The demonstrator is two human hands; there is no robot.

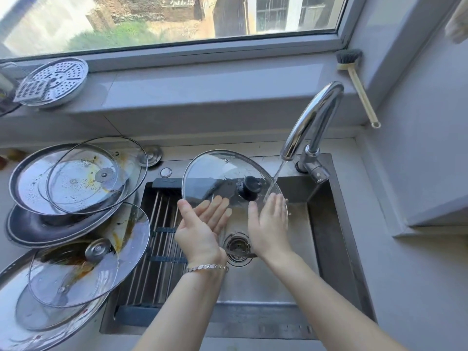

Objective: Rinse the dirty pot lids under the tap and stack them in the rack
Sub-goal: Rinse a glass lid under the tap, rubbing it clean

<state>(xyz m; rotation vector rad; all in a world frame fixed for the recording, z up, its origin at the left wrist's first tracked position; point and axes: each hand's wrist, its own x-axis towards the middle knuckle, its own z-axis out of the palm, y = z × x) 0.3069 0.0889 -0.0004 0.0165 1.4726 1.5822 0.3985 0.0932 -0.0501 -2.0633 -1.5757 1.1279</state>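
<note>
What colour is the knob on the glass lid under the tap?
The knob is black, seen best in the head view.

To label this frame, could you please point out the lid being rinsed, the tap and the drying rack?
glass lid (220, 177): head view, on the glass left of its knob.
tap (309, 115): head view, on the curved chrome spout.
rack (152, 244): head view, on its metal rods.

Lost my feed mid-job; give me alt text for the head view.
The left hand and right hand, fingers straight, support a glass lid tilted under the running tap over the sink. Dirty lids are piled left of the sink; the rack across it shows no lids.
</note>
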